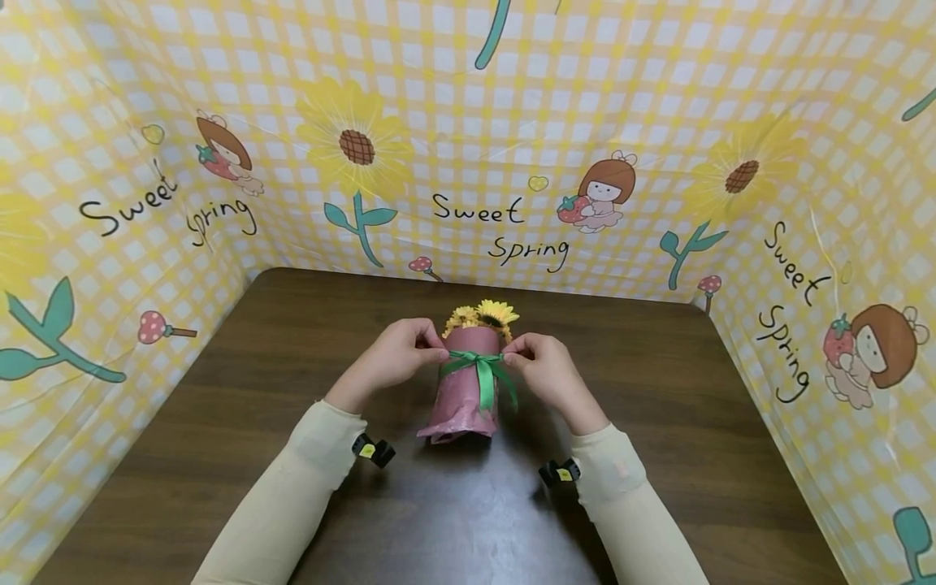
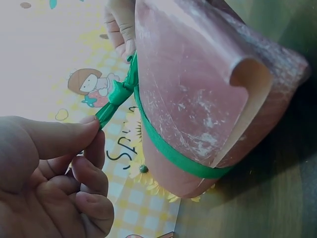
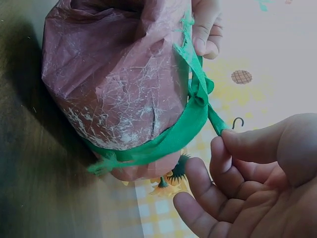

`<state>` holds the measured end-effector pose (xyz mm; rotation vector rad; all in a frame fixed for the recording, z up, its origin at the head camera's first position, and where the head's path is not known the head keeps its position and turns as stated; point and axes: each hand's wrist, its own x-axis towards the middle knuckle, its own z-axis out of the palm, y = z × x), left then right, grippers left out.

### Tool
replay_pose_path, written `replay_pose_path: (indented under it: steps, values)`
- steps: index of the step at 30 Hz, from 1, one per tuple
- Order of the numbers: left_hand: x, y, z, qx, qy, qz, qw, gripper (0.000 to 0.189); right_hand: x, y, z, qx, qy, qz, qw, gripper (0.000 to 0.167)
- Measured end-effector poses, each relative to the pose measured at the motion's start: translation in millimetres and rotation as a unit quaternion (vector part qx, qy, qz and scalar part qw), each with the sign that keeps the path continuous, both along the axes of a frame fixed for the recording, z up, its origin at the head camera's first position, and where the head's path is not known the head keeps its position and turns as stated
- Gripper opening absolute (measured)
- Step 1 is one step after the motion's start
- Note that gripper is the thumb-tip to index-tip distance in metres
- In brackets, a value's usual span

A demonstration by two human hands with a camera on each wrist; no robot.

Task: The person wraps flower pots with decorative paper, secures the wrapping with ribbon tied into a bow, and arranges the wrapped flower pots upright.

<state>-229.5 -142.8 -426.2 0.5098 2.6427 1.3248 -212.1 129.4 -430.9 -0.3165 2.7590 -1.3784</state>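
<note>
A bouquet wrapped in pink paper [image 1: 462, 402] lies on the table, its yellow artificial sunflowers [image 1: 496, 313] pointing away from me. Round the wrapping runs a green ribbon [image 1: 486, 383], knotted on top with loose tails hanging down. My left hand [image 1: 398, 351] pinches one part of the ribbon between thumb and forefinger, left of the knot [image 2: 119, 91]. On the other side, my right hand [image 1: 547, 372] pinches another part, the ribbon stretching from the knot to its fingertips. Frayed ribbon ends [image 3: 103, 164] show in the right wrist view.
The dark wooden table [image 1: 292, 349] is enclosed at the back and sides by a yellow checked cloth [image 1: 468, 146] printed with sunflowers and cartoon figures. Small black camera mounts [image 1: 374, 450] sit at both wrists.
</note>
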Motion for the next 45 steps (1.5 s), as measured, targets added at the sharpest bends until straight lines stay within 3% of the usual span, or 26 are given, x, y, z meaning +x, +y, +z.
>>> replay_pose_path:
  steps: [12, 45]
  values:
    - [-1.8, -4.6, -1.2, -0.022, -0.003, -0.011, 0.9997, 0.011, -2.4, 4.0, -2.6, 0.019, -0.001, 0.007, 0.9998, 0.007]
    - [-10.1, -12.5, -7.0, -0.024, -0.029, -0.019, 0.9991, 0.011, -2.8, 8.7, -0.3, 0.062, -0.017, 0.002, 0.9979, 0.009]
